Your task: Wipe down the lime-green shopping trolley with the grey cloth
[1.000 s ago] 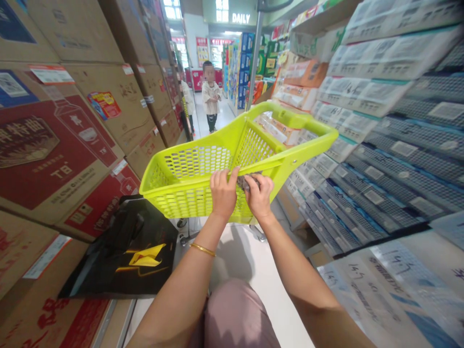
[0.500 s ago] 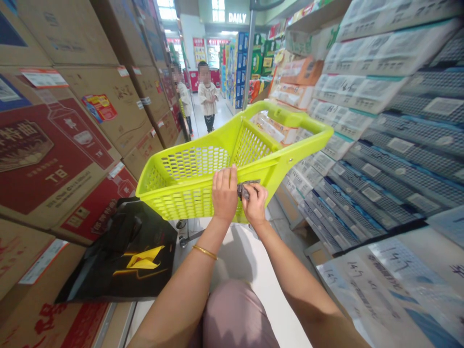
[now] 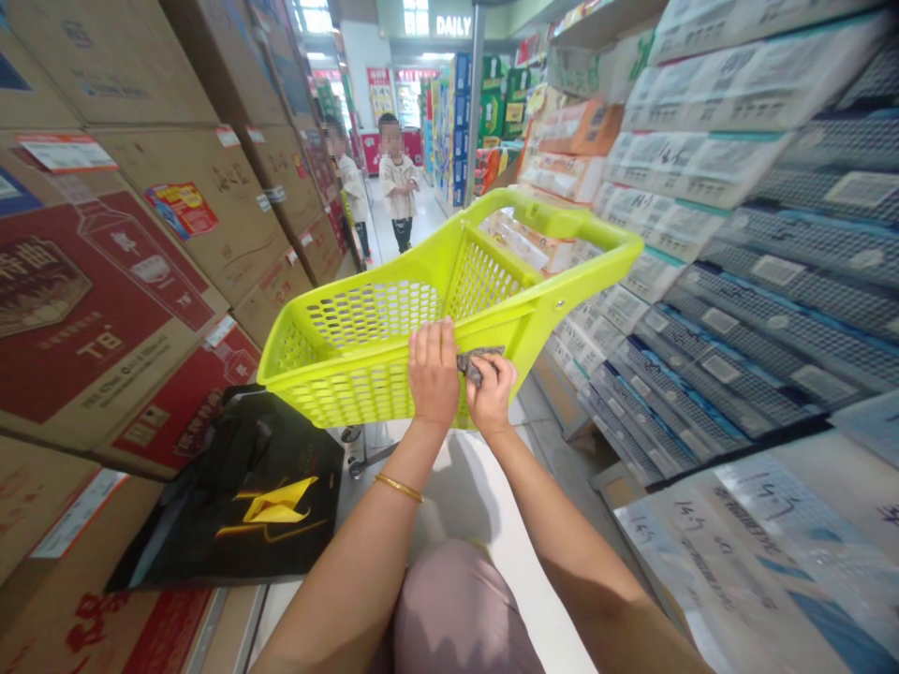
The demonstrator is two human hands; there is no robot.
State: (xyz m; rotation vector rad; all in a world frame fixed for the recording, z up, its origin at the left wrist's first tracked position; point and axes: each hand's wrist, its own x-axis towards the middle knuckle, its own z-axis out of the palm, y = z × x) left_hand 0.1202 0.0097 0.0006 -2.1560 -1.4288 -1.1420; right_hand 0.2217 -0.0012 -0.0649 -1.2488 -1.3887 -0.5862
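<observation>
A lime-green shopping cart (image 3: 358, 393) with perforated basket walls stands in front of me, its handle up to the right. My left hand (image 3: 434, 374) lies against the cart's near side, fingers stretched upward to the rim. Just right of it, my right hand (image 3: 492, 391) pinches a crumpled grey cloth (image 3: 469, 367) and presses it to the cart's smooth side panel. Part of the cloth is hidden behind the fingers.
Stacked cartons (image 3: 175, 215) line the left side, with a black bag (image 3: 245, 505) in front of them. Packaged paper goods (image 3: 702, 328) fill the right. Two people (image 3: 398, 187) stand farther up the aisle.
The view has shifted slightly, so the cart sits a little farther left and higher in the picture. Both hands stay at nearly the same place on its side.
</observation>
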